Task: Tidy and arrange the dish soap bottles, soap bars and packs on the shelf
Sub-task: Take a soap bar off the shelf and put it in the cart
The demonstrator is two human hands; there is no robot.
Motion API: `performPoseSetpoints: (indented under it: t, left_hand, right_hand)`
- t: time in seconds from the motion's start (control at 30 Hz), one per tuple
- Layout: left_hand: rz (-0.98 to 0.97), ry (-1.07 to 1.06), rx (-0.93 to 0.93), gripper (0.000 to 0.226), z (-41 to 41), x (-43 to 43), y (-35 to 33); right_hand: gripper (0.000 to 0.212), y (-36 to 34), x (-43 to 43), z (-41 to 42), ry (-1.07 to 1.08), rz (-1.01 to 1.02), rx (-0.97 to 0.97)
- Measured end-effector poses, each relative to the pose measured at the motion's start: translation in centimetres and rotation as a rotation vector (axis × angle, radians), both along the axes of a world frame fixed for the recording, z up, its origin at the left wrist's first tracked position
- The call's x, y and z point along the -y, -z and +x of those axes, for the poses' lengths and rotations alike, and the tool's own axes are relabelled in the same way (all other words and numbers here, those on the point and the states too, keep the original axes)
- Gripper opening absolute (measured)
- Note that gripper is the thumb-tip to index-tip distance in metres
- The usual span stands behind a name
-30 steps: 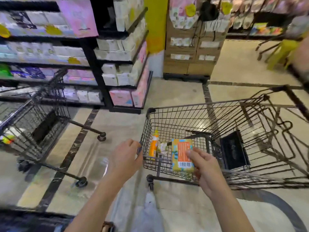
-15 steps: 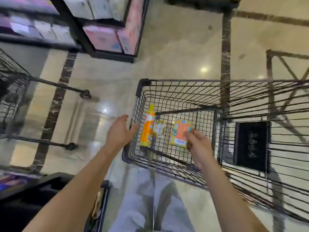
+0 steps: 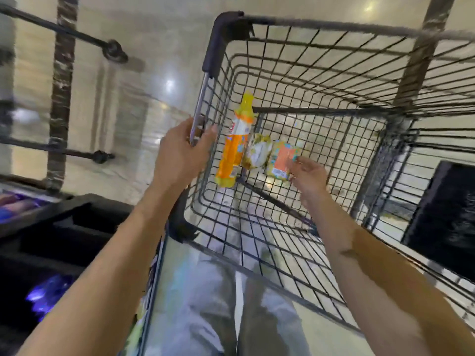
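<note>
Cart (image 3: 334, 24) of black wire seen from above, three things side by side on its bottom near left wall: orange dish soap bottle (image 3: 232, 147) lying lengthwise along wall, crumpled yellow-white pack (image 3: 257, 154) in middle, orange-and-yellow soap pack (image 3: 280, 160) on right, barcode end toward person. Left hand (image 3: 180, 155) curled round cart's left rim bar. Right hand (image 3: 308, 177) inside basket, fingertips at soap pack's right edge — blur hides whether pinching or merely touching. Another cart (image 3: 114, 51) on glossy floor (image 3: 154, 60) at left
</note>
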State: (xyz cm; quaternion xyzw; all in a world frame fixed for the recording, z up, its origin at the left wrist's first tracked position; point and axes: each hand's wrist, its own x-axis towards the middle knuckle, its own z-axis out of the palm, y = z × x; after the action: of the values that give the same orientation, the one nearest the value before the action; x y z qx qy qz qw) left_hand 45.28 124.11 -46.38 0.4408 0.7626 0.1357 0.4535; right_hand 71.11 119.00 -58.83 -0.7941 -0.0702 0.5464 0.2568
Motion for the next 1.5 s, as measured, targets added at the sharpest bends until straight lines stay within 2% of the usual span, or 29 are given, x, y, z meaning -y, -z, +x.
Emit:
performPoseSetpoints:
  t: [0.07, 0.13, 0.3, 0.4, 0.47, 0.53, 0.7, 0.83, 0.97, 1.07, 1.23, 1.33, 1.43, 1.5]
  left_hand:
    - [0.003, 0.01, -0.007, 0.059, 0.1, 0.0, -0.1]
    - [0.02, 0.034, -0.055, 0.05, 0.2, 0.0, -0.4]
    - [0.133, 0.135, -0.136, 0.026, 0.6, 1.1, -2.3]
    - [0.211, 0.22, -0.259, 0.019, 0.2, 3.3, -4.2]
    - [0.26, 0.231, -0.358, 0.033, -0.1, 5.4, -6.3]
    - [0.29, 0.179, -0.417, 0.038, -0.5, 8.1, -8.9]
    - [0.236, 0.051, -0.476, 0.032, -1.3, 16.6, -15.0]
    - [0.222, -0.183, -0.553, 0.024, -1.1, 24.7, -18.2]
    - [0.218, -0.471, -0.572, 0.04, -0.2, 33.3, -20.6]
    - [0.203, -0.7, -0.658, 0.039, 1.0, 39.7, -22.0]
    - [0.084, -1.099, -0.792, 0.04, 4.2, 50.0, -24.1]
    - [0.002, -1.289, -0.876, 0.039, 7.2, 56.1, -24.6]
    - [-0.053, -1.459, -0.921, 0.038, 11.0, 61.6, -24.8]
    - [-0.083, -1.544, -0.901, 0.038, 13.5, 64.8, -24.8]
  right_hand:
    - [0.021, 1.1, -0.3, -0.3, 0.015, -0.008, 0.05]
    - [0.02, 1.6, -0.3, -0.3, -0.016, -0.023, 0.06]
    - [0.034, -1.6, -0.2, 0.2, -0.35, -0.017, 0.111]
    - [0.031, -6.8, -0.1, -0.3, -0.657, 0.092, 0.198]
    - [0.031, -10.8, 0.4, -1.1, -0.854, 0.199, 0.271]
    - [0.034, -15.1, 1.1, -2.4, -1.035, 0.3, 0.309]
    - [0.035, -24.4, 2.8, -7.0, -1.484, 0.646, 0.285]
    - [0.03, -29.8, 4.5, -11.6, -1.851, 0.947, 0.252]
    - [0.033, -33.0, 8.2, -16.2, -2.161, 1.248, 0.151]
    - [0.029, -34.6, 12.4, -20.2, -2.318, 1.424, 0.061]
    - [0.028, -37.1, 22.1, -26.1, -2.577, 1.626, -0.119]
    - [0.039, -37.8, 28.9, -27.7, -2.699, 1.714, -0.249]
    - [0.02, -38.4, 35.7, -27.7, -2.736, 1.777, -0.362]
    - [0.019, -38.6, 40.2, -27.0, -2.779, 1.796, -0.435]
